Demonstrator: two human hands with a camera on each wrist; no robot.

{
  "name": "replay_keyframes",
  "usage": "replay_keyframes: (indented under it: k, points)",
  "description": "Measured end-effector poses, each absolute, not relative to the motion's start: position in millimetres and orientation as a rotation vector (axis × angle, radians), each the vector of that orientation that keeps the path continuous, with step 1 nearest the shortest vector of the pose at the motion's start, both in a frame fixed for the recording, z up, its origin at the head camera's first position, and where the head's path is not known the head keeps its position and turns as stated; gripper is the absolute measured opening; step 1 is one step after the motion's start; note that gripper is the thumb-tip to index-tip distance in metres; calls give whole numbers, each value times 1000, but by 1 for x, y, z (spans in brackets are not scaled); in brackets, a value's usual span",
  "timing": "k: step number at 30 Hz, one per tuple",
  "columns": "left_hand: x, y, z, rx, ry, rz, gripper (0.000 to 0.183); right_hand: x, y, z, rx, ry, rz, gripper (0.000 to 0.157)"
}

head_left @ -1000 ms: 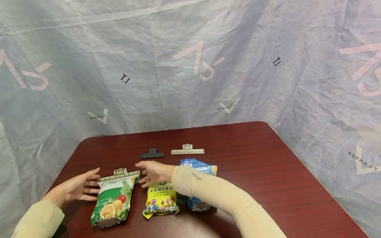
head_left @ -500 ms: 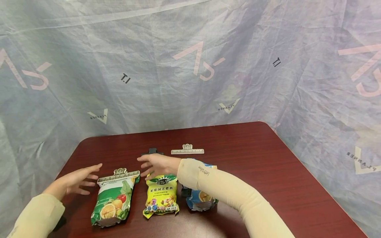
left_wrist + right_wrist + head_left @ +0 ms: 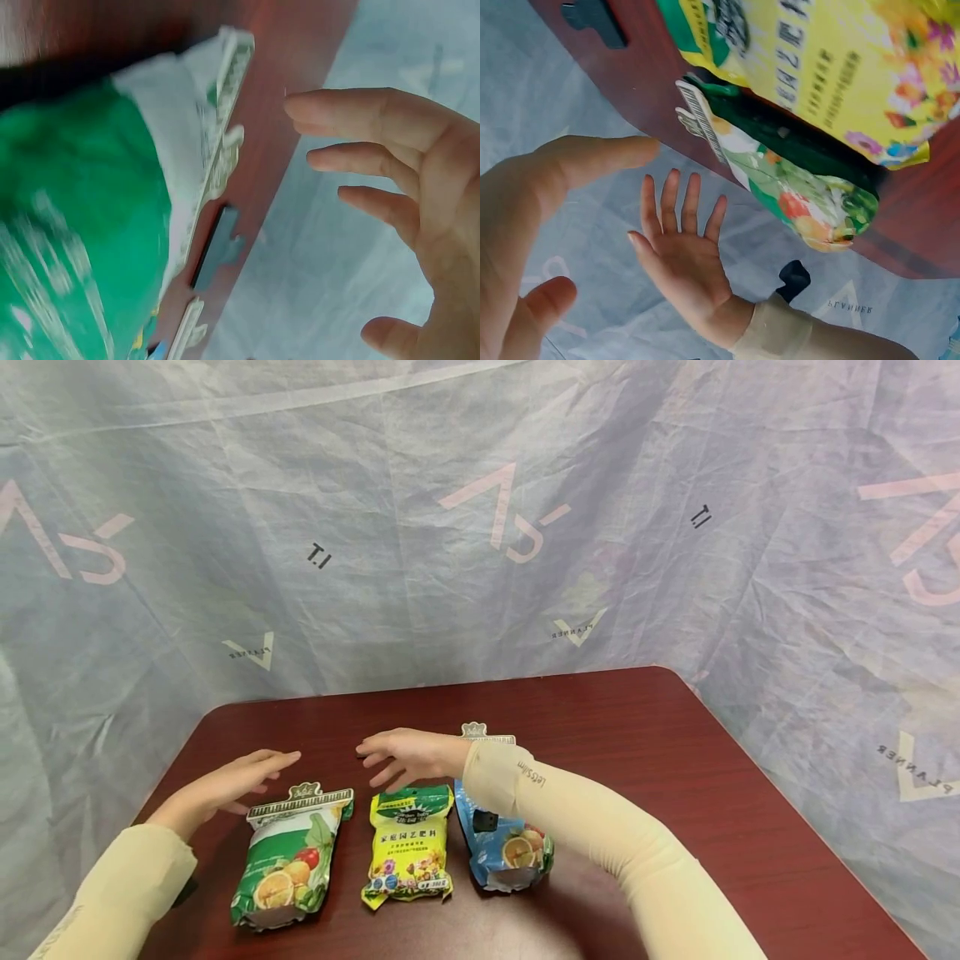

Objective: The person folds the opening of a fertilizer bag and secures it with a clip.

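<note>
My left hand [image 3: 236, 783] hovers over the upper left of a green and white bag [image 3: 288, 868] printed with fruit; its fingers are extended and hold nothing. A cream clip [image 3: 300, 803] with a ruler pattern spans that bag's top. My right hand [image 3: 411, 755] is above the top of a yellow and green bag [image 3: 408, 852], fingers relaxed, nothing held. To its right a blue bag [image 3: 498, 847] with an orange picture lies partly behind my right sleeve. The black clip [image 3: 600, 21], in the right wrist view, is almost wholly hidden by my right hand in the head view.
A second cream clip [image 3: 489, 739] lies farther back, partly covered by my right wrist. The dark red table [image 3: 622, 727] ends at a grey printed cloth [image 3: 480, 527] that hangs behind and at both sides.
My left hand has risen and moved right, from beside the green bag to over its clip. My right hand has moved back and slightly right, uncovering more of the yellow and blue bags.
</note>
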State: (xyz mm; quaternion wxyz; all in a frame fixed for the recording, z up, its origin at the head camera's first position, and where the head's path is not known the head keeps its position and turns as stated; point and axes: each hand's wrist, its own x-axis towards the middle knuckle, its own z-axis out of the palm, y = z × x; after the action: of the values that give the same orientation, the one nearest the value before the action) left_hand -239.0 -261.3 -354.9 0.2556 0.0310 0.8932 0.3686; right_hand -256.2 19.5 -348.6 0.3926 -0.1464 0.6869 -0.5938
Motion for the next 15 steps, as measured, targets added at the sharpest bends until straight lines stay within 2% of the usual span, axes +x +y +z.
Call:
replay_keyframes:
  k: [15]
  points:
    - [-247,-196,-351,304,2510,887,80,-272,48,-348,-488,1968,-1206,54]
